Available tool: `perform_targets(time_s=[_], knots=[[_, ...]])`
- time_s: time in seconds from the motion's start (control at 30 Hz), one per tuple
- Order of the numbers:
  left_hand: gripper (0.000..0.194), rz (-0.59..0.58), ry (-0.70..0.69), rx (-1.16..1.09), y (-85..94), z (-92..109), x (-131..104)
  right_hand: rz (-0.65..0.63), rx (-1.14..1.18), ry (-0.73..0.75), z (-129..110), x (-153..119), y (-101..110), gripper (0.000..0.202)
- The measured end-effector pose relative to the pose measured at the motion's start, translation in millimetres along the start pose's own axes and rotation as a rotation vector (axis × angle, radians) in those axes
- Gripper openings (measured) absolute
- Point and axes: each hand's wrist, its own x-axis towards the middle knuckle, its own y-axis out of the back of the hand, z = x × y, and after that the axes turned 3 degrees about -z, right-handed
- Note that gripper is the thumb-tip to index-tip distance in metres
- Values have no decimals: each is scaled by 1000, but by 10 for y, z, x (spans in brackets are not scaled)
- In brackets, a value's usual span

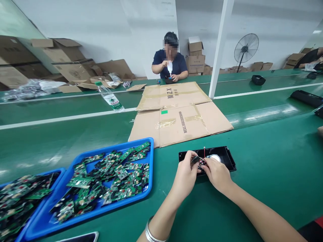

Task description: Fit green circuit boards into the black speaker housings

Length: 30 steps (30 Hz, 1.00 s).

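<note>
Left hand [185, 172] and right hand [219, 174] pinch a small dark part [196, 160] between their fingertips, over the black case [229, 158] on the green table [267, 171]. A thin wire [204, 152] stands up just beside the fingers. Judged risks: a snag on that wire could strain its joint; a loose pinch could drop the part into the case. Exact finger contact is partly hidden.

Green bench [272, 174]: two blue trays [152, 164] at left, flattened cardboard [176, 117] farther back, black housing [224, 154] at right.
</note>
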Motion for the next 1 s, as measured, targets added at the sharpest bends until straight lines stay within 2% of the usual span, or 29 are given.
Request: perform_targets(time_s=[0.2, 0.3, 0.4, 0.53, 0.63, 0.77, 1.0], knots=[[6, 36, 19, 32, 49, 31, -8, 6, 44, -66, -8, 38, 29, 26], [17, 97, 0, 120, 89, 25, 0, -14, 59, -80, 2, 69, 55, 25], [24, 134, -6, 176, 118, 5, 16, 14, 224, -141, 26, 68, 82, 24], [20, 160, 10, 186, 130, -36, 32, 82, 479, -273, 55, 37, 108, 19], [18, 186, 19, 188, 124, -51, 31, 111, 486, -202, 53, 22, 109, 12], [17, 143, 16, 164, 104, -31, 24, 117, 389, -42, 52, 19, 81, 15], [19, 51, -3, 140, 53, -45, 16, 152, 320, -7, 70, 4, 29, 17]])
